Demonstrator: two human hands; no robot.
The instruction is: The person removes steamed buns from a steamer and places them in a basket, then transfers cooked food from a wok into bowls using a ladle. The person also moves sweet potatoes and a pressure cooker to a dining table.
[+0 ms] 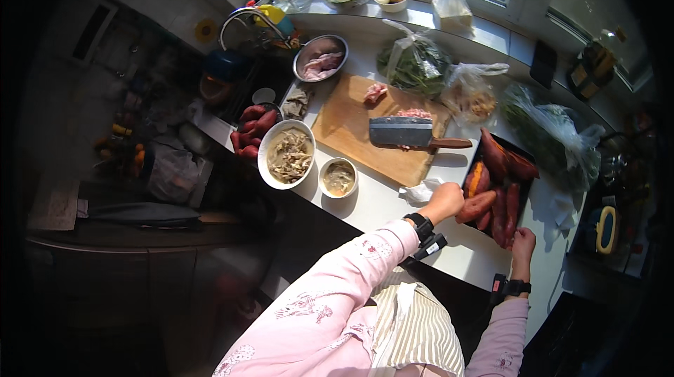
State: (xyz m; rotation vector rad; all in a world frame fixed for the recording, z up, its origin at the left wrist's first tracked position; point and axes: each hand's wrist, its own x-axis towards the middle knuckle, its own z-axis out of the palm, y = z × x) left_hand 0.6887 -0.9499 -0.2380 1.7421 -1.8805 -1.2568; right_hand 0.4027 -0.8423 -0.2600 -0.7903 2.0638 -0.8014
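A dark tray [528, 151] full of reddish sweet potatoes [482, 206] lies at the right of the white counter. One sweet potato [477, 179] has split skin and shows orange flesh. My left hand [446, 201] is closed at the tray's left edge. At its near right corner, beside the end of a long sweet potato, my right hand [523, 243] grips the rim; its fingertips are partly hidden. A crumpled white tissue [421, 191] sits just beyond my left hand. Farther off, a cleaver [401, 131] rests flat on a wooden cutting board [342, 127] near minced meat [414, 113].
Left of the board stand a large white bowl [287, 154] and a small bowl [338, 178], both with food in liquid. A metal bowl [320, 58] holds raw meat. Bagged greens [413, 63] and another greens bag [553, 135] lie behind. The counter's front edge runs before me.
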